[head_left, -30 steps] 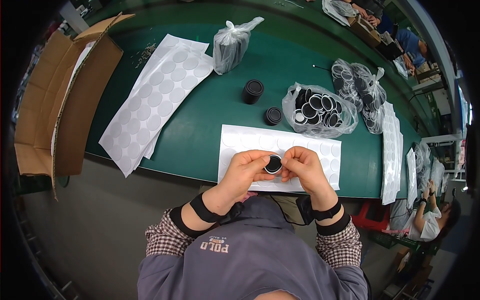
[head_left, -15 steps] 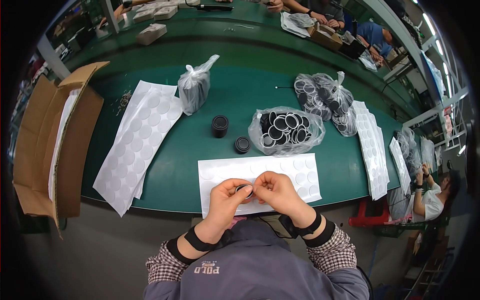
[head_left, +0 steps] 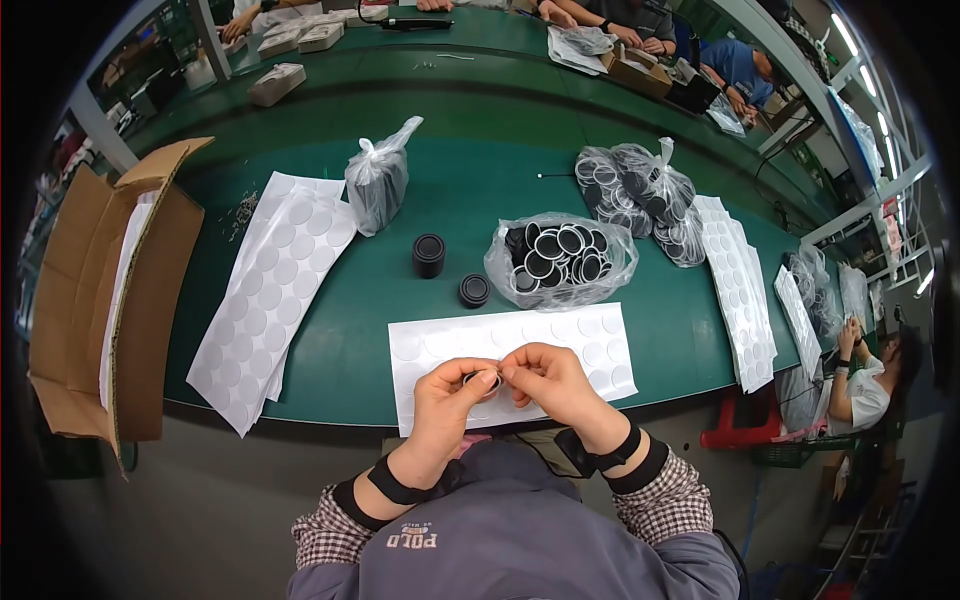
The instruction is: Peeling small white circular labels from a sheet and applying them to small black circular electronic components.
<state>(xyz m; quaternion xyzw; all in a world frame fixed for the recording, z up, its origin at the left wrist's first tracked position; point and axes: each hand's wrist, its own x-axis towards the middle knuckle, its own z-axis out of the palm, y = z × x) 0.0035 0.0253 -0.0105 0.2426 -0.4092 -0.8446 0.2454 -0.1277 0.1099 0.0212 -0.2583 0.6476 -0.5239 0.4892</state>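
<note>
Between thumb and fingers, my left hand (head_left: 446,398) holds a small black disc with a pale rim (head_left: 484,384). My right hand (head_left: 548,382) is beside it, thumb and forefinger pinched at the disc's edge; what they grip is too small to make out. Both hands are over a white sheet of round stickers (head_left: 440,341). Beyond the sheet stand a taller stack of black discs (head_left: 429,255) and a shorter stack (head_left: 474,290). To their right, an opened clear plastic bag (head_left: 501,277) is full of black discs with pale rims (head_left: 567,240).
More sticker sheets lie at left (head_left: 270,290) and right (head_left: 738,300). A cardboard box (head_left: 150,300) stands far left. Knotted plastic bags sit behind, one grey (head_left: 377,185) and several with discs (head_left: 640,190). Co-workers' hands (head_left: 630,40) are across the green table (head_left: 350,370).
The view has shifted slightly, so the table's things sit a little further left. My right fingertips have drawn slightly away from the disc, which stays in my left hand.
</note>
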